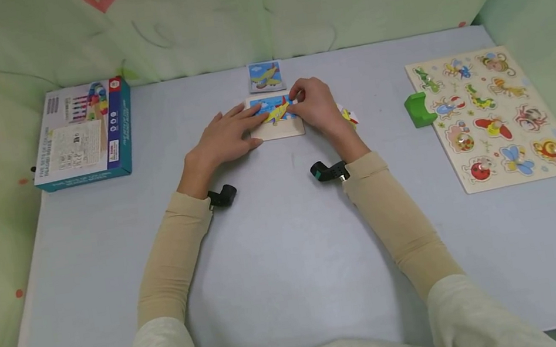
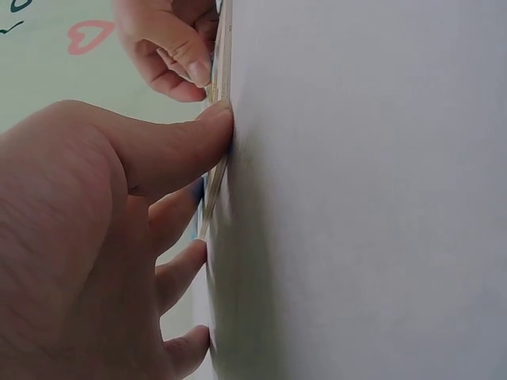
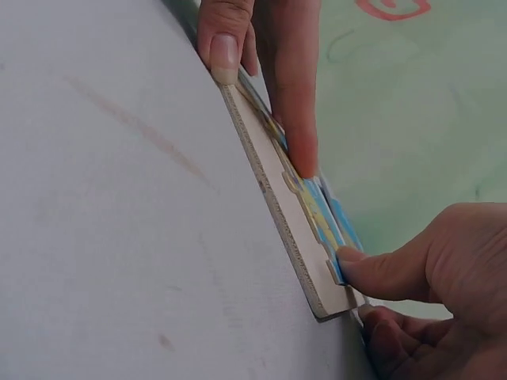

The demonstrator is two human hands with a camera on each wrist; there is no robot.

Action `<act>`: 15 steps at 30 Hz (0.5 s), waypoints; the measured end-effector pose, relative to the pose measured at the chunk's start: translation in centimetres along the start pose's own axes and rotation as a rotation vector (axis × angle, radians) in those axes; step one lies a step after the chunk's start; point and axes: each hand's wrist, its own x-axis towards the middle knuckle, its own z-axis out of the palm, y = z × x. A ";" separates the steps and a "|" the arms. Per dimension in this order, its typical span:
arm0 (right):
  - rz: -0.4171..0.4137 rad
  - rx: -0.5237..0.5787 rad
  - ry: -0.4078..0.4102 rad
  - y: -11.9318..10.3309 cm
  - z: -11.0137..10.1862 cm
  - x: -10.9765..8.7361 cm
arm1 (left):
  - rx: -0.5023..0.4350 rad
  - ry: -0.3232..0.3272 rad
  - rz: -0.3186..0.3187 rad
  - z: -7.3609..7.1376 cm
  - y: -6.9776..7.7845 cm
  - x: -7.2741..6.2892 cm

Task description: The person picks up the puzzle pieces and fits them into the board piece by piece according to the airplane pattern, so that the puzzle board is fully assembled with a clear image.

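Observation:
A small wooden jigsaw board (image 1: 279,132) lies at the far middle of the table, its upper part covered by blue-and-yellow airplane puzzle pieces (image 1: 278,113). My left hand (image 1: 227,137) rests over its left side with fingers extended. In the right wrist view, the left thumb touches the board's near edge (image 3: 265,186) and a straight finger presses the pieces. My right hand (image 1: 319,107) pinches a puzzle piece (image 3: 339,269) at the picture's right end, thumb on top and other fingers curled by the board's edge. The right fingertips are partly hidden.
An airplane picture card (image 1: 265,77) lies just behind the board. Loose pieces (image 1: 348,115) show partly beside the right wrist. A boxed set (image 1: 83,135) sits at the back left. On the right are a wooden insect puzzle (image 1: 500,118) and a green block (image 1: 419,110).

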 end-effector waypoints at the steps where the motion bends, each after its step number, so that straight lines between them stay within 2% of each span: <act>1: -0.003 -0.002 0.002 0.0 0.0 0.0 | -0.003 0.001 0.003 0.0 0.0 -0.1; 6: 0.007 -0.022 0.007 0.0 0.2 -0.1 | -0.033 0.014 0.022 -0.2 -0.4 -0.5; 9: -0.008 -0.037 -0.018 0.0 -0.2 -0.2 | -0.052 0.022 0.030 -0.2 -0.6 -0.8; 15: -0.038 -0.008 -0.124 0.5 -2.8 -0.8 | -0.079 0.034 0.042 -0.3 -0.8 -1.0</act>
